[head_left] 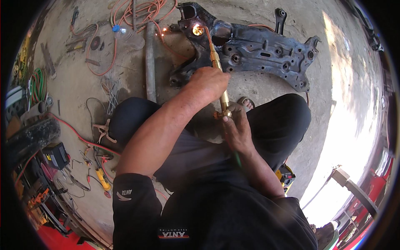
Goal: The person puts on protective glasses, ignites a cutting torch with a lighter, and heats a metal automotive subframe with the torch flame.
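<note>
A brass gas torch [224, 98] points away from me, its thin copper-coloured tip over a dark steel subframe [258, 46] lying on the concrete. At the tip, a bright orange glow [198, 29] shows on the subframe's left arm, and a few sparks fly off to its left. My left hand [208, 83] is wrapped round the torch's barrel. Lower down, my right hand [237, 129] grips the torch by its valve end, thumb beside the brass knob [226, 113]. A green hose [238, 159] runs from there toward my lap.
Left of the subframe lie a grey pipe [150, 62], a clear plastic bottle [130, 38] with a blue cap, and coiled orange hose [141, 10]. Loose wire [110, 93], a clamp [103, 131] and cables lie by my left knee. Sunlight falls across the floor at right.
</note>
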